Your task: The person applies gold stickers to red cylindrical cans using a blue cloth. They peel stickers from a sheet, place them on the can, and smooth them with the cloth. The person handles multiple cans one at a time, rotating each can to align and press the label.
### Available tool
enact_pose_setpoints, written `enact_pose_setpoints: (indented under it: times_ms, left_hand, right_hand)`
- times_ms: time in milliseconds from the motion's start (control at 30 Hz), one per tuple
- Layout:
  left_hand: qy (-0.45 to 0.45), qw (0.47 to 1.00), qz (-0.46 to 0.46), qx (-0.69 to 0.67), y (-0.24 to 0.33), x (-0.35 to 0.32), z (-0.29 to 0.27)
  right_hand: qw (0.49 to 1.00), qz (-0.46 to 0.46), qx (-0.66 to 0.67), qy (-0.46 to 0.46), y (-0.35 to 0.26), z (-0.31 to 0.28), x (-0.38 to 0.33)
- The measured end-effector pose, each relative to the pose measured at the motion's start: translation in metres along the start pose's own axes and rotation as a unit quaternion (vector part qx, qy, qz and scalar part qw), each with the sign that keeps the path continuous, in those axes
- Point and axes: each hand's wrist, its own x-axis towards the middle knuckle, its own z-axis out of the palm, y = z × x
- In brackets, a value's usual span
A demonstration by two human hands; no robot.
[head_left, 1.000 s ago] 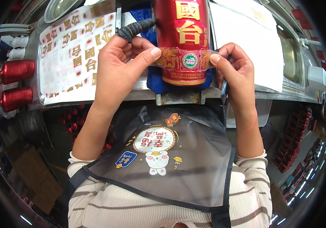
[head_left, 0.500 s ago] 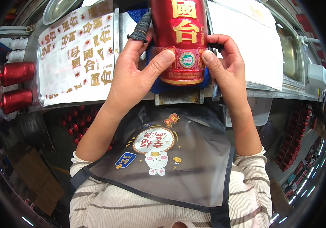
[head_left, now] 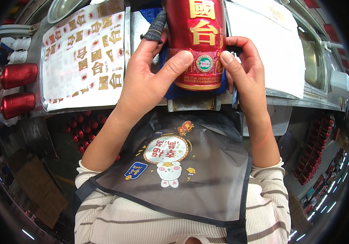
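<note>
A glossy red bottle (head_left: 182,28) with raised gold characters lies on a blue cloth (head_left: 220,87), its base toward me. Around its lower part runs a patterned red label band (head_left: 191,69) with a round green-and-white emblem (head_left: 204,64). My left hand (head_left: 152,79) grips the left side, thumb pressed on the band and a dark grey knitted cover (head_left: 155,29) on one finger. On the right side, my right hand (head_left: 245,71) holds the bottle with its thumb near the band's edge. A thin bluish object (head_left: 235,99) shows below that hand; its kind is unclear.
To the left lies a sheet of gold character stickers (head_left: 75,75), beside two red bottles (head_left: 20,76). White paper (head_left: 264,49) covers the right side of the bench, near a metal basin (head_left: 313,61). Several red bottles (head_left: 83,128) stand below the bench.
Bottle, hands and bench sit slightly farther right in the picture. Both thumbs have shifted a little up along the label band. My grip on the bottle continues.
</note>
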Motion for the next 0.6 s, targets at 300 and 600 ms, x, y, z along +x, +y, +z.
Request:
enact_pose_setpoints:
  times_ms: [300, 600]
  left_hand:
    - [0.034, 0.998, 0.024, 0.050, -0.001, 0.003, 0.009]
    - [0.040, 0.997, 0.016, 0.061, 0.004, 0.002, 0.014]
  right_hand:
    - [1.000, 0.011, -0.004, -0.007, 0.001, -0.002, 0.001]
    - [0.998, -0.010, 0.029, -0.048, 0.008, -0.010, 0.003]
